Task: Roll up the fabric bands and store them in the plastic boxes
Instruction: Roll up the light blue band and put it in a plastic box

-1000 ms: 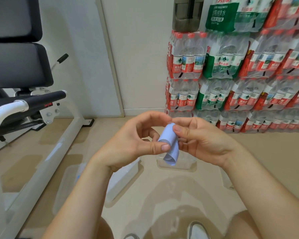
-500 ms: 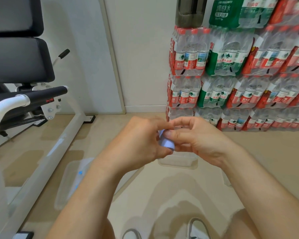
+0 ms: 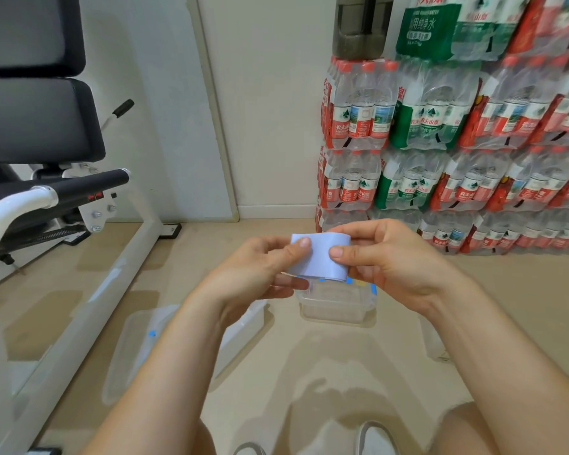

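plastic box (image 3: 337,308) half hidden, shoes (image 3: 375,438) cropped

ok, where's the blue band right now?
Head view, centre: the blue band is pinched between left hand and right hand, above the clear box on the floor.

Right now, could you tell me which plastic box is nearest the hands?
The small clear box just beyond the blue band; the larger box lies farther left.

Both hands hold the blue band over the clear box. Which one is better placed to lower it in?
Probably the right hand: it pinches the blue band directly above the middle of the clear box, while the left hand grips the other end over the box's left edge.
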A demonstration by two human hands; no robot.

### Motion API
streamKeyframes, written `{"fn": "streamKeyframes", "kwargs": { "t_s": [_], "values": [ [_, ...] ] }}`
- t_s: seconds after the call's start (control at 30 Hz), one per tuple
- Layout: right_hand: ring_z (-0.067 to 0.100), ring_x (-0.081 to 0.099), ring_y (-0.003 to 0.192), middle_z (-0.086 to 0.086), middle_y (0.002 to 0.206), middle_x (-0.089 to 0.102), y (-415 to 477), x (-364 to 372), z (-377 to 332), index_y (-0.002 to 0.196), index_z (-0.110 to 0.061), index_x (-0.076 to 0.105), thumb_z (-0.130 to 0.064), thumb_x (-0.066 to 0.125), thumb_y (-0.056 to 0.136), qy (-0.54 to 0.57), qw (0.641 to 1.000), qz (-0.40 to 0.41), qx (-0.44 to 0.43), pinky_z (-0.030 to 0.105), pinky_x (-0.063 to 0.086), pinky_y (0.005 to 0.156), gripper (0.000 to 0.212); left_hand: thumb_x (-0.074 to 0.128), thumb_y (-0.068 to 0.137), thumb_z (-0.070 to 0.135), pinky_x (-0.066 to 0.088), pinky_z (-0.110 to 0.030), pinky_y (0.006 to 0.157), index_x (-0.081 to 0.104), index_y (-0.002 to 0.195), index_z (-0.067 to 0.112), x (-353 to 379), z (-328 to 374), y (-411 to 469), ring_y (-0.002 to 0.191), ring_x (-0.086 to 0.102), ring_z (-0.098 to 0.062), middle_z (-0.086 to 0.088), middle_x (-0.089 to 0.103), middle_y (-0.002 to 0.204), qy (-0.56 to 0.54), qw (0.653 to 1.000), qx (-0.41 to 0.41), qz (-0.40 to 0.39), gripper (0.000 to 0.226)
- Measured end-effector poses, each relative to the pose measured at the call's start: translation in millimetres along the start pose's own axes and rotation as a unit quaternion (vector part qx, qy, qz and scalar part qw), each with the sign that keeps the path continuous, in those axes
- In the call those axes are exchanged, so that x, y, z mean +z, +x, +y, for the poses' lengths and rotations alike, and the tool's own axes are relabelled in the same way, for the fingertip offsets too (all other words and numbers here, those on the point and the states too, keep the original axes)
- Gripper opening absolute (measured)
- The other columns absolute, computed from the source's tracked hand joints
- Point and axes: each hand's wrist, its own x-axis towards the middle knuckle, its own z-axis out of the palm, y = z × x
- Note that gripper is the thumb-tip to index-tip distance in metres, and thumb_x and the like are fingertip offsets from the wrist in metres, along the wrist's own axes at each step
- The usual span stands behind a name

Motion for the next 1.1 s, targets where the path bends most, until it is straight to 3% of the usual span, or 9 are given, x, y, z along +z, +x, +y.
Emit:
{"fn": "streamKeyframes", "kwargs": {
  "t_s": [0.1, 0.23, 0.4, 0.5, 0.67, 0.8, 0.9, 1.0, 1.1],
  "values": [
    [0.039, 0.066, 0.096, 0.024, 0.104, 0.070, 0.6, 0.1, 1.2, 0.104, -0.001, 0.067, 0.005, 0.066, 0.080, 0.000, 1.000, -0.005, -0.003, 0.048, 0.050, 0.093, 0.025, 0.066, 0.087, 0.021, 0.049, -0.019, 0.068, 0.071, 0.102, 0.014, 1.5, 1.6, 2.6, 0.066, 0.064, -0.006, 0.002, 0.071, 0.081, -0.037, 0.998, 0.040, 0.043, 0.018],
    [0.016, 0.062, 0.070, 0.005, 0.080, 0.069, 1.1, -2.2, 1.7, 0.097, -0.007, 0.065, 0.004, 0.068, 0.079, 0.003, 1.000, -0.018, -0.004, 0.027, 0.050, 0.065, 0.022, 0.067, 0.086, 0.014, 0.054, -0.022, 0.066, 0.074, 0.087, 0.012, -2.3, 0.8, 3.5, 0.072, 0.064, -0.011, -0.005, 0.072, 0.078, -0.049, 0.987, 0.106, 0.111, 0.008],
    [0.012, 0.063, 0.065, 0.001, 0.074, 0.070, 0.1, 0.8, -1.3, 0.090, -0.011, 0.065, 0.006, 0.072, 0.069, 0.043, 0.995, -0.086, -0.026, 0.023, 0.052, 0.062, 0.028, 0.067, 0.086, 0.011, 0.050, -0.019, 0.057, 0.071, 0.083, 0.013, 5.1, 0.8, 4.0, 0.060, 0.060, -0.006, 0.000, 0.069, 0.067, -0.011, 0.970, 0.171, 0.173, 0.006],
    [0.012, 0.066, 0.067, 0.002, 0.079, 0.071, 0.8, 2.8, -0.7, 0.092, -0.011, 0.064, 0.002, 0.069, 0.067, 0.078, 0.991, -0.100, -0.046, 0.022, 0.053, 0.061, 0.028, 0.066, 0.087, 0.012, 0.049, -0.020, 0.055, 0.068, 0.093, 0.008, 9.9, 0.9, 5.6, 0.057, 0.059, -0.010, -0.005, 0.069, 0.069, -0.035, 0.980, 0.144, 0.132, 0.007],
    [0.021, 0.068, 0.083, 0.010, 0.098, 0.072, 0.3, 6.2, 1.8, 0.111, -0.012, 0.064, 0.005, 0.074, 0.069, 0.090, 0.989, -0.093, -0.067, 0.027, 0.056, 0.070, 0.047, 0.063, 0.083, 0.001, 0.041, -0.020, 0.051, 0.058, 0.095, 0.018, 6.0, 3.1, 5.8, 0.048, 0.050, -0.011, -0.003, 0.061, 0.062, -0.088, 0.988, 0.084, 0.091, 0.021],
    [0.018, 0.069, 0.078, 0.008, 0.089, 0.072, -0.4, 11.6, 2.3, 0.097, -0.008, 0.069, -0.008, 0.069, 0.064, 0.072, 0.991, -0.063, -0.090, 0.022, 0.055, 0.068, 0.032, 0.050, 0.079, -0.014, 0.038, -0.021, 0.051, 0.058, 0.093, 0.018, 2.8, 3.4, 5.1, 0.046, 0.046, -0.012, -0.002, 0.054, 0.064, -0.112, 0.988, 0.072, 0.072, 0.036],
    [0.015, 0.067, 0.075, 0.007, 0.087, 0.072, 0.7, 14.7, 2.5, 0.096, -0.008, 0.069, -0.012, 0.070, 0.067, 0.048, 0.993, -0.037, -0.105, 0.022, 0.053, 0.066, 0.029, 0.052, 0.083, -0.010, 0.039, -0.017, 0.049, 0.064, 0.087, 0.016, 2.9, 2.6, 5.2, 0.050, 0.046, -0.011, -0.005, 0.057, 0.070, -0.134, 0.988, 0.061, 0.042, 0.028],
    [0.016, 0.067, 0.080, 0.010, 0.091, 0.074, 3.3, 15.0, 0.7, 0.098, -0.007, 0.070, -0.010, 0.070, 0.076, -0.004, 0.991, 0.009, -0.132, 0.023, 0.053, 0.073, 0.023, 0.051, 0.091, 0.003, 0.044, -0.014, 0.050, 0.070, 0.100, 0.006, 6.1, 1.9, 5.8, 0.050, 0.049, -0.008, -0.007, 0.063, 0.078, -0.158, 0.987, 0.039, -0.001, 0.021],
    [0.017, 0.068, 0.081, 0.007, 0.088, 0.074, 4.2, 14.4, -1.6, 0.097, -0.006, 0.070, -0.017, 0.070, 0.072, 0.031, 0.989, 0.031, -0.139, 0.024, 0.052, 0.079, 0.027, 0.050, 0.092, 0.010, 0.039, -0.015, 0.048, 0.071, 0.098, 0.008, 7.2, 1.0, 4.8, 0.053, 0.045, -0.007, -0.004, 0.064, 0.081, -0.144, 0.989, 0.036, -0.018, 0.022]
  ]
}}
